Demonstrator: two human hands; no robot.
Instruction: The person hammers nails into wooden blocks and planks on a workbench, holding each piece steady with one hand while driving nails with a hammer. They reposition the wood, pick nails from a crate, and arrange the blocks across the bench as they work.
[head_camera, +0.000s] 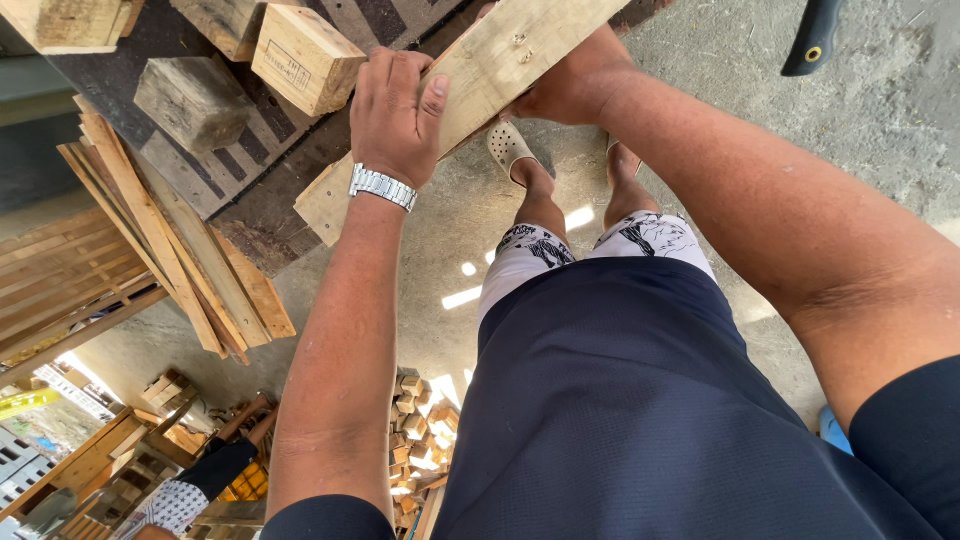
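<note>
Head view, looking down my own body

- Item held: pallet plank (470, 95), pale wood, lying slantwise from lower left to upper right, over the concrete floor (880, 120) in front of my feet
- My left hand (395, 115): wristwatch (382, 186) on the wrist; palm over the plank's upper face, fingers (385, 72) curled over its far edge, thumb laid along the near side; closed on the board
- My right hand (570, 85): under and behind the plank farther up its length, gripping it; fingers mostly hidden by the wood, so I cannot tell how far they wrap
- Beside the left hand: two wooden blocks, one pale (305, 58), one grey and weathered (195, 100), resting on a dark pallet (260, 160)
- Left of that: loose slats (170, 240) leaning in a bundle
- Below: my perforated clog (507, 147), patterned shorts (640, 235), dark shirt (620, 400)
- Upper right: a black handle (815, 35), partly out of frame
- Bottom edge: a heap of small offcut blocks (415, 420); another person's arm in a dark sleeve and a patterned glove (200, 480), well apart from me
</note>
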